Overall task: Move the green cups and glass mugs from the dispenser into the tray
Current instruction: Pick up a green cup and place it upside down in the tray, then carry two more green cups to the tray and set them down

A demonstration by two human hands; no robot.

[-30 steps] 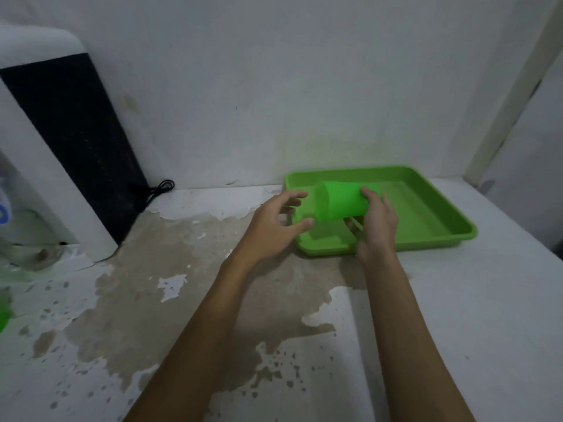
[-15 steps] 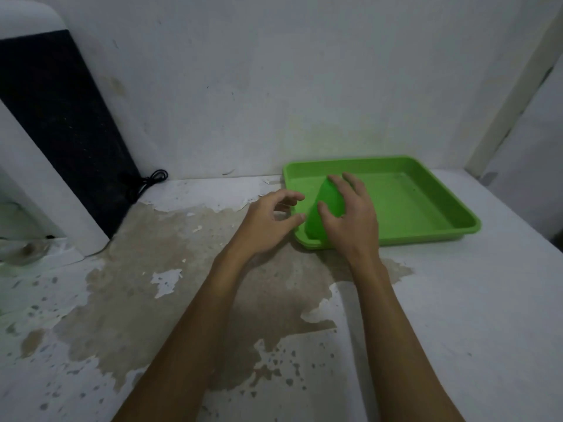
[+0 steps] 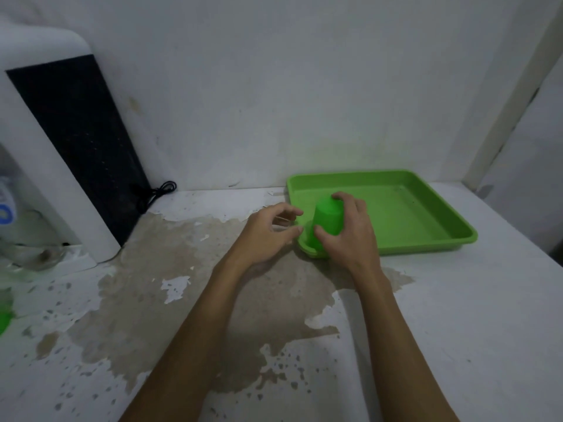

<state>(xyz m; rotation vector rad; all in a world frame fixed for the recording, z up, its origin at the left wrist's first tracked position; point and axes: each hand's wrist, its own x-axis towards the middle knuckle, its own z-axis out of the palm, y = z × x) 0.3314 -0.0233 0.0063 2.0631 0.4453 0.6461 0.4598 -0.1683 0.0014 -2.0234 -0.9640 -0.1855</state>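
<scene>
A green cup (image 3: 327,219) stands upside down in the near left corner of the green tray (image 3: 426,220). My right hand (image 3: 350,236) wraps around the cup from the right and above, fingers and thumb on its wall. My left hand (image 3: 268,236) hovers just left of the tray's corner, fingers curled and apart, holding nothing. The white dispenser (image 3: 45,166) with a black side panel stands at the far left. Another green cup (image 3: 4,318) shows partly at the left edge.
The worn white counter (image 3: 457,330) has peeled patches of paint. A black cable (image 3: 158,191) lies coiled by the wall beside the dispenser. A white wall runs behind the tray and a corner post rises at the right.
The cup went from lying sideways in my right hand above the tray to standing upside down in the tray's near left corner. My left hand stayed beside the tray.
</scene>
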